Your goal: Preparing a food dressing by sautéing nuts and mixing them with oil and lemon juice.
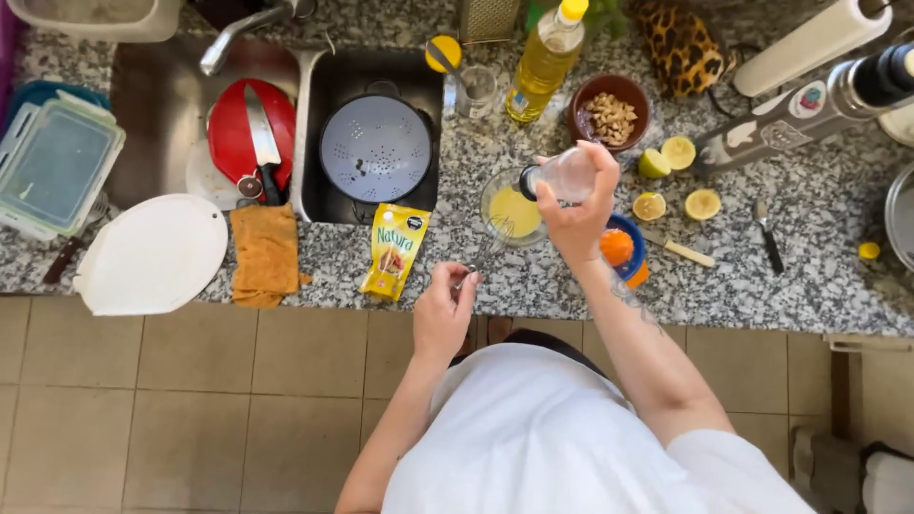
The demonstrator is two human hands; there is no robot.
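My right hand [581, 214] grips a small clear bottle [562, 176] with a dark cap, tipped sideways over a glass bowl [511, 207] of yellow liquid on the granite counter [762, 286]. My left hand [444, 309] holds the handle of a metal whisk [487, 249] whose wires rest in the bowl. An orange citrus juicer [624, 249] sits just right of my right wrist.
A yellow sauce pouch [394, 249] lies left of the bowl. An oil bottle [545, 59], a bowl of nuts [610, 112], lemon halves [678, 152] and a knife [767, 233] lie behind and to the right. The sink [371, 143] holds a colander; a white cutting board [150, 253] overhangs the edge.
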